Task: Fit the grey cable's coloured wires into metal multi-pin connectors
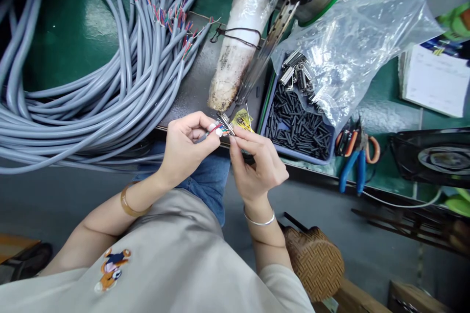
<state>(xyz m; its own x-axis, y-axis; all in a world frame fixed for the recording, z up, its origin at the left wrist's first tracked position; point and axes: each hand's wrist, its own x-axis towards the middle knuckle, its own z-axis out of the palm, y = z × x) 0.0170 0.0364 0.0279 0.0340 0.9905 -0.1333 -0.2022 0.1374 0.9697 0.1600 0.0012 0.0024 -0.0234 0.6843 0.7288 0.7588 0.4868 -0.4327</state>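
Open room on the surface (385,110) shows at 3 o'clock, past 1 blue tray (308,157). 1 connector (225,123) sits near the front edge, at 11 o'clock from the right hand (257,159), which pinches it, and 2 o'clock from the left hand (189,144), narrowed on its coloured wires (214,128).

Bright diffuse light, glare on plastic bag (362,41), pale sheen on green tabletop (97,17), dimmer floor (326,210), stretched edges

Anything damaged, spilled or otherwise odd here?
Yes: the white tube, just beyond the held connector, has a brown, crusty near end, unlike its paler upper part; it may be scorched or dirty.
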